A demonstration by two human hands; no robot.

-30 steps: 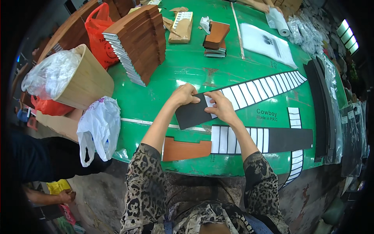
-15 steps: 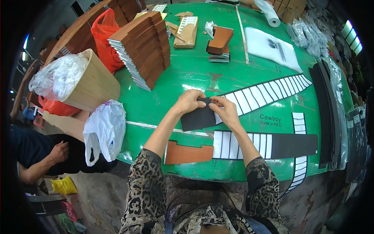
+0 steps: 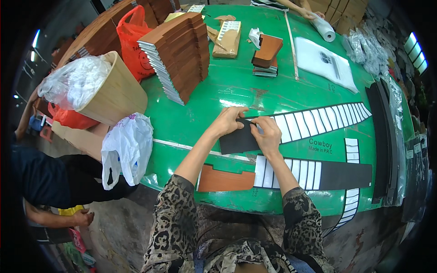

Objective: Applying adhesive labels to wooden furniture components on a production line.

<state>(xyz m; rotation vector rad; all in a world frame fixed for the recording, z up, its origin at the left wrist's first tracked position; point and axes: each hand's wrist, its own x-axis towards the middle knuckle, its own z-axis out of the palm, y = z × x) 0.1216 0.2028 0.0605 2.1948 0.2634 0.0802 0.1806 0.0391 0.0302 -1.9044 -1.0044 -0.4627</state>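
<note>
My left hand (image 3: 229, 122) is at the upper edge of a flat black panel (image 3: 236, 141), with its thumb on the panel and its fingers curled behind the edge. At the panel's upper right corner, my right hand (image 3: 267, 134) pinches the edge between thumb and fingers. A black-edged strip with white segments (image 3: 318, 122) runs from beside the panel to the right. Nearer me lies a second segmented strip (image 3: 296, 172), a reddish-brown notched piece (image 3: 226, 178) at its left end and a black panel (image 3: 346, 175) at its right. A narrow segmented strip (image 3: 352, 198) crosses under it.
Stacked brown boards (image 3: 180, 57), a bin (image 3: 120, 93) and a white plastic bag (image 3: 129, 148) stand left on the green table (image 3: 191, 123). Small brown pieces (image 3: 268, 52) and a clear-wrapped packet (image 3: 323, 63) lie farther back. Long black strips (image 3: 380, 136) line the right. Another person's hand (image 3: 83, 217) is at left.
The view has shifted slightly. My left fingers have loosened and lifted a little at the panel's edge. Another person's arms now reach the clear roll at the back; the person at left has lowered a hand.
</note>
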